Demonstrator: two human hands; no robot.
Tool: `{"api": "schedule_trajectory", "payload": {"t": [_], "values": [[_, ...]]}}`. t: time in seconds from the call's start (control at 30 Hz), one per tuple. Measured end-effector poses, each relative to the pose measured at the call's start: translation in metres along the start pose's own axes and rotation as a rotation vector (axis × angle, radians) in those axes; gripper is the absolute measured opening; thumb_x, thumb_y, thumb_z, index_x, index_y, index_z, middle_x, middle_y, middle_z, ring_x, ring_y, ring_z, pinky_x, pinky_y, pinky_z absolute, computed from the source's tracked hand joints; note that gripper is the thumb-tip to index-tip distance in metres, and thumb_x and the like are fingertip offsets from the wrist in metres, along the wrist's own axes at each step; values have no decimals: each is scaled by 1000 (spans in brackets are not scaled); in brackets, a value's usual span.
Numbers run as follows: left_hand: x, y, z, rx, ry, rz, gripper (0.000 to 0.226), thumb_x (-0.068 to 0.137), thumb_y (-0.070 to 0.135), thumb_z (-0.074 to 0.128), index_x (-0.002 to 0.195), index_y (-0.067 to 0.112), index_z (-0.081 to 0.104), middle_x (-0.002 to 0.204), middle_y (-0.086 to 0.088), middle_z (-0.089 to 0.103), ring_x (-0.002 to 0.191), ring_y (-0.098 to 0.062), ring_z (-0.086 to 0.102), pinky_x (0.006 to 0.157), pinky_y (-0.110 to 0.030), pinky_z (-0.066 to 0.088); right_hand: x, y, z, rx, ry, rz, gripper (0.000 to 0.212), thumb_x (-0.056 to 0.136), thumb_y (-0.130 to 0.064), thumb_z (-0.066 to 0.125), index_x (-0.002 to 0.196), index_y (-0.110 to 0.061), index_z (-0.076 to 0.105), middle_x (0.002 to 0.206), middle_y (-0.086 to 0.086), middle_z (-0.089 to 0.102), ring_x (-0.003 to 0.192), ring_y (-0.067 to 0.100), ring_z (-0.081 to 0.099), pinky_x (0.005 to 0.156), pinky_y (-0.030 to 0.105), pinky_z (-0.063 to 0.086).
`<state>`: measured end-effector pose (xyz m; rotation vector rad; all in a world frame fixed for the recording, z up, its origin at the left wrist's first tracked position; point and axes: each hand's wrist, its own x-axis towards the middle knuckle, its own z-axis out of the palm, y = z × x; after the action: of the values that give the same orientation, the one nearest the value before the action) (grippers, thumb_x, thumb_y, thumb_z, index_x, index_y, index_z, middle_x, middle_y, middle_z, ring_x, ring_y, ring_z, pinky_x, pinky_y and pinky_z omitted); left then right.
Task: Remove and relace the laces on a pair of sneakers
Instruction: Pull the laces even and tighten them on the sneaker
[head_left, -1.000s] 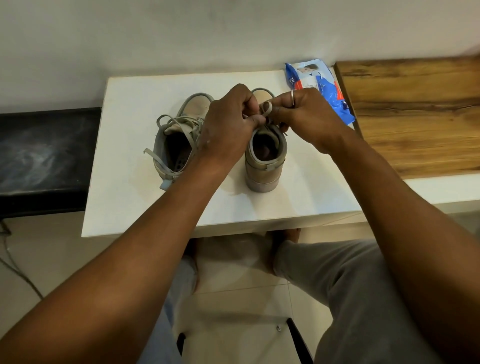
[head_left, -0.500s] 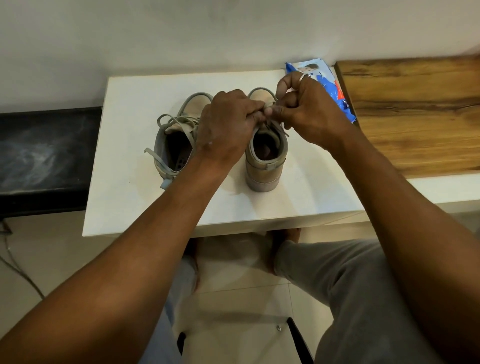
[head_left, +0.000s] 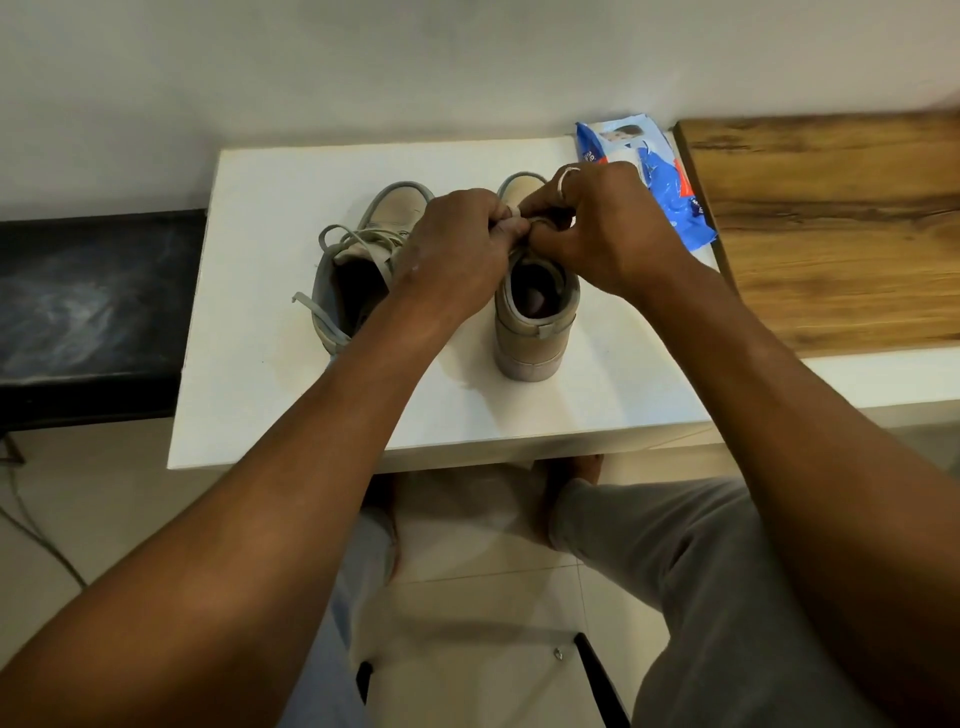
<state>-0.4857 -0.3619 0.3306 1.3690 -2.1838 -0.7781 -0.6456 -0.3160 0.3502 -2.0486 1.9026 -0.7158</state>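
Observation:
Two beige high-top sneakers stand heel-toward-me on the white table (head_left: 260, 405). The left sneaker (head_left: 358, 260) has loose grey-beige laces (head_left: 358, 239) hanging over its collar. The right sneaker (head_left: 535, 322) sits under both hands. My left hand (head_left: 457, 249) and my right hand (head_left: 602, 223) meet above its tongue, fingertips pinching its lace (head_left: 519, 214) between them. A ring shows on my right hand. The eyelets and most of that lace are hidden by the hands.
A blue and white plastic packet (head_left: 660, 176) lies at the table's back right corner. A wooden surface (head_left: 831, 223) adjoins on the right, a dark bench (head_left: 88, 306) on the left. A cable (head_left: 31, 530) runs over the floor tiles at lower left. My knees are below the table edge.
My right hand dropped slightly from its raised position and closed in against the left hand over the right sneaker's tongue. The left hand barely moved. Both sneakers stayed in place.

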Motion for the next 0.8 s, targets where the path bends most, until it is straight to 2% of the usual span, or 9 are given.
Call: {"api": "schedule_trajectory", "payload": {"t": [0.07, 0.13, 0.27, 0.37, 0.47, 0.53, 0.6, 0.7, 0.8], "values": [[0, -1, -2, 26, -15, 14, 24, 91, 45, 58, 93, 24, 70, 85, 7, 67, 81, -16, 61, 68, -29, 47, 1, 1, -3, -40, -35, -8, 25, 88, -32, 66, 107, -18, 76, 96, 7, 70, 85, 21, 63, 78, 43, 55], [0, 0, -5, 53, -20, 45, 25, 91, 44, 58, 94, 24, 72, 88, 4, 69, 82, -17, 61, 69, -30, 48, 1, 1, -6, -65, -93, 2, 27, 89, -37, 64, 107, -18, 74, 98, 5, 68, 85, 19, 61, 77, 42, 56], [0, 1, -7, 108, 10, 120, 29, 91, 47, 58, 99, 26, 76, 91, 1, 71, 84, -19, 63, 68, -32, 48, 3, -1, -4, 2, -181, 80, 25, 95, -34, 56, 99, -12, 68, 93, 6, 64, 83, 18, 56, 76, 37, 50], [1, 1, -4, 90, 40, 127, 26, 90, 44, 59, 99, 27, 76, 93, 0, 71, 86, -18, 64, 71, -33, 51, 2, 2, -5, 118, -280, 189, 24, 95, -34, 56, 92, -12, 66, 86, 6, 63, 80, 20, 58, 77, 43, 51], [-1, 2, -2, -46, 28, 93, 20, 89, 36, 64, 96, 24, 78, 90, 4, 73, 81, -8, 61, 69, -21, 44, 0, 5, -7, 109, -333, 191, 17, 88, -23, 64, 96, -8, 65, 91, 11, 66, 87, 27, 62, 82, 50, 53], [-1, 1, 0, -137, 4, 56, 17, 89, 34, 65, 93, 22, 77, 86, 8, 72, 76, -2, 60, 62, -10, 39, -1, 8, -8, 113, -319, 183, 17, 88, -23, 67, 97, -9, 67, 92, 11, 67, 87, 27, 63, 82, 49, 53], [-2, 0, 0, -191, -39, 27, 15, 91, 33, 64, 89, 23, 75, 80, 13, 69, 74, 0, 60, 59, -5, 36, -2, 9, -7, 128, -288, 187, 17, 88, -26, 70, 97, -12, 68, 92, 7, 68, 87, 25, 64, 80, 45, 54], [-2, -1, 1, -224, -86, -13, 16, 95, 35, 59, 85, 26, 69, 73, 16, 63, 67, 2, 57, 58, -9, 38, -2, 11, -4, 88, -196, 169, 24, 84, -33, 75, 98, -16, 67, 91, 2, 68, 86, 21, 63, 81, 43, 55], [-2, 0, 1, -237, -103, -32, 20, 97, 36, 54, 86, 26, 67, 74, 12, 64, 67, -4, 57, 61, -19, 42, -1, 11, -5, 113, -37, 108, 33, 79, -34, 80, 105, -22, 63, 95, -4, 65, 82, 16, 61, 76, 33, 55]]}}
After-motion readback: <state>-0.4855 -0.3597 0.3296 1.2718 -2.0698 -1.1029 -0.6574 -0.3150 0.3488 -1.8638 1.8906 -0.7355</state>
